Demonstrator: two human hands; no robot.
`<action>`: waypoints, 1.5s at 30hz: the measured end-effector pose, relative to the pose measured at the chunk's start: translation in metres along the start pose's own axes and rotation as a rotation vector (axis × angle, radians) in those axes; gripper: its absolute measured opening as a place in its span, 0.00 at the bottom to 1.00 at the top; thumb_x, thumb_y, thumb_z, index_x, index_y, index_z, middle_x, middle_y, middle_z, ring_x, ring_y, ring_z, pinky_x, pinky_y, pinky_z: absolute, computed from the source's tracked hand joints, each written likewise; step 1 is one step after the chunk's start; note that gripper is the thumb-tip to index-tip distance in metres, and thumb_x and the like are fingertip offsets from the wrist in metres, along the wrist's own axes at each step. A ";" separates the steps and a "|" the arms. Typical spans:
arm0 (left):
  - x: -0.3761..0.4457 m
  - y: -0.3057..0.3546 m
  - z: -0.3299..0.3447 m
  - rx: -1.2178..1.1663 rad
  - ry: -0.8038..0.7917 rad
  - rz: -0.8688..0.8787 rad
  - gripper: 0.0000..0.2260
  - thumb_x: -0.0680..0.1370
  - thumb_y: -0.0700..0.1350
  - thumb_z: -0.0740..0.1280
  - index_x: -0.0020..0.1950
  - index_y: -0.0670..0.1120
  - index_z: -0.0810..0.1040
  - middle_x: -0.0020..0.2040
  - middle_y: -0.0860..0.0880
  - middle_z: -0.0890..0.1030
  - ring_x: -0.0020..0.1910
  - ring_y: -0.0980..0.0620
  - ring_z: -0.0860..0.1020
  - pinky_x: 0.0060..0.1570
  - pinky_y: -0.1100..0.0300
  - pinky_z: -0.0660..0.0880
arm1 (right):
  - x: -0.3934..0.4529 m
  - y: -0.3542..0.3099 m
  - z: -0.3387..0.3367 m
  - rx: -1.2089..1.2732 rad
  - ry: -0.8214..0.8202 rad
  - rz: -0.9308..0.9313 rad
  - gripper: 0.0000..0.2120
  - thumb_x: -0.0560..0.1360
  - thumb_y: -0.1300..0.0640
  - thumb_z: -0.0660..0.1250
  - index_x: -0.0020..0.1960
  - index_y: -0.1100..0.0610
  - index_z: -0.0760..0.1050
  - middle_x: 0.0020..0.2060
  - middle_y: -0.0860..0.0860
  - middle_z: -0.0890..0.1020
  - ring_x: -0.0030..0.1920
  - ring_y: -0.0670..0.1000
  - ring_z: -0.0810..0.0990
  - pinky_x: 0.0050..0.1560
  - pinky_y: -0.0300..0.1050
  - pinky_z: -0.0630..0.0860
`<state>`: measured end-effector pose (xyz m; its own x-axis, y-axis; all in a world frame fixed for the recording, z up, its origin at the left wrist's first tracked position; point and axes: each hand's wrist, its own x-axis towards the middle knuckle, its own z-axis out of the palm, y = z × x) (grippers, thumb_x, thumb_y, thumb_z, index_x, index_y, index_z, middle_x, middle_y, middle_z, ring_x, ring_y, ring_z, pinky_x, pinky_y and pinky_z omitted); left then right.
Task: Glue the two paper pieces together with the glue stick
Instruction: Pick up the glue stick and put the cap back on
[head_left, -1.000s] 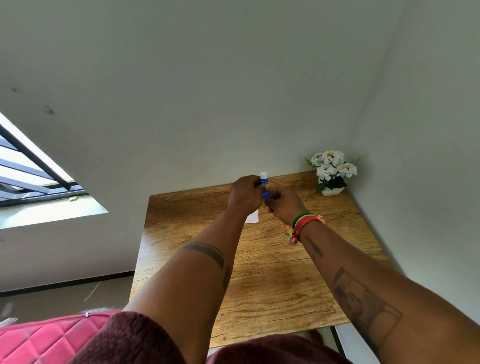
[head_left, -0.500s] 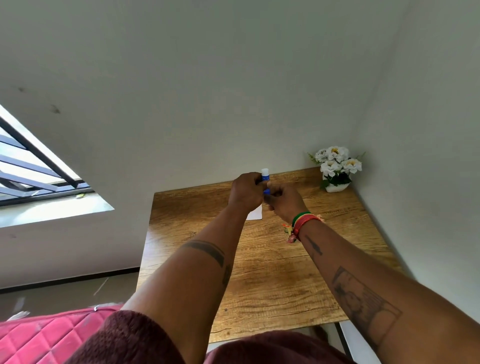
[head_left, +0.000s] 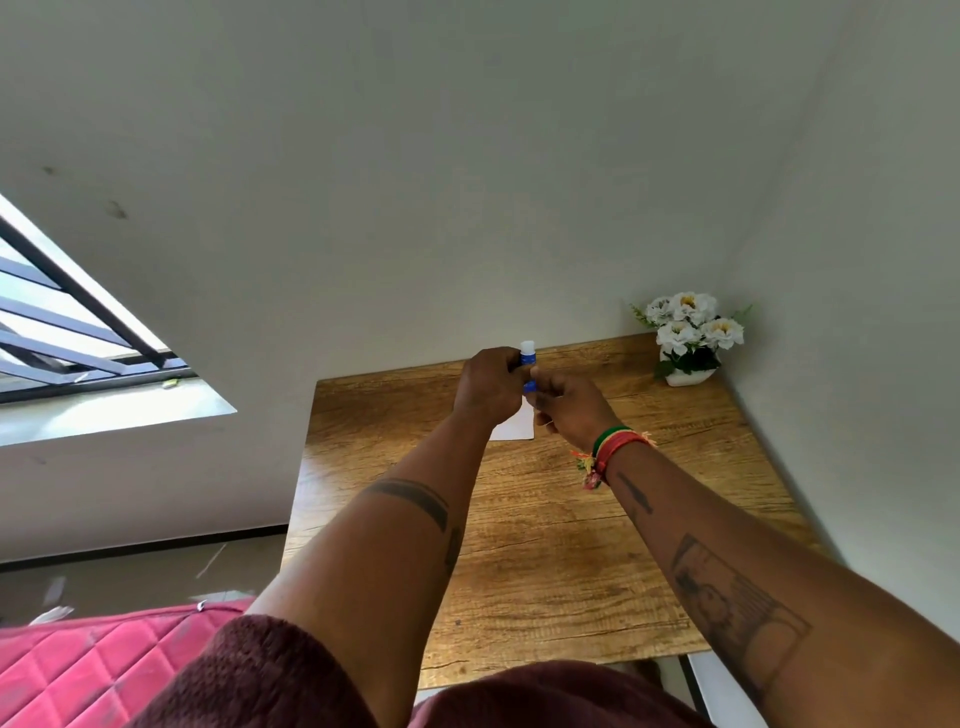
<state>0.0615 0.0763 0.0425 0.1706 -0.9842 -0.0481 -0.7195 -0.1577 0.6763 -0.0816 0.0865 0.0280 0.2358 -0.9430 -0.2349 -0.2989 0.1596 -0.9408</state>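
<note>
Glue stick's tip is out further now!

Over the last second the white tip of the glue stick (head_left: 528, 347) has come to stand higher above the left hand (head_left: 491, 387). The right hand (head_left: 569, 410) has slid lower on the blue base, its fingers working at the bottom end. Both hands have edged slightly toward the far side of the bench (head_left: 545, 545).

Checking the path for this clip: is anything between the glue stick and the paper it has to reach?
Nothing visible. Left hand and right hand both grip the glue stick above the white paper on the table. The hands hide part of the paper.
</note>
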 end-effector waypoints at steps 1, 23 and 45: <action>0.001 0.000 0.001 0.006 -0.006 -0.003 0.08 0.82 0.50 0.67 0.54 0.47 0.83 0.42 0.51 0.79 0.36 0.56 0.73 0.32 0.61 0.64 | 0.001 0.001 0.000 -0.004 0.014 -0.005 0.11 0.79 0.60 0.69 0.61 0.53 0.81 0.41 0.48 0.82 0.38 0.49 0.80 0.36 0.38 0.75; 0.001 -0.013 0.085 0.148 -0.338 0.081 0.07 0.81 0.49 0.69 0.49 0.46 0.80 0.50 0.43 0.82 0.48 0.43 0.79 0.50 0.50 0.76 | 0.020 0.112 -0.058 -0.964 0.107 0.252 0.21 0.78 0.61 0.63 0.69 0.50 0.72 0.65 0.60 0.71 0.64 0.64 0.73 0.60 0.56 0.75; 0.027 -0.046 0.064 0.096 -0.319 0.030 0.04 0.82 0.44 0.66 0.48 0.49 0.76 0.39 0.53 0.74 0.36 0.58 0.71 0.33 0.65 0.62 | 0.058 0.043 -0.022 0.357 0.048 0.246 0.12 0.83 0.66 0.62 0.63 0.63 0.78 0.55 0.63 0.84 0.46 0.55 0.85 0.45 0.44 0.85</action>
<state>0.0560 0.0520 -0.0373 -0.0604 -0.9618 -0.2668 -0.7837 -0.1199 0.6095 -0.1007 0.0322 -0.0209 0.1518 -0.8755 -0.4588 0.0000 0.4642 -0.8857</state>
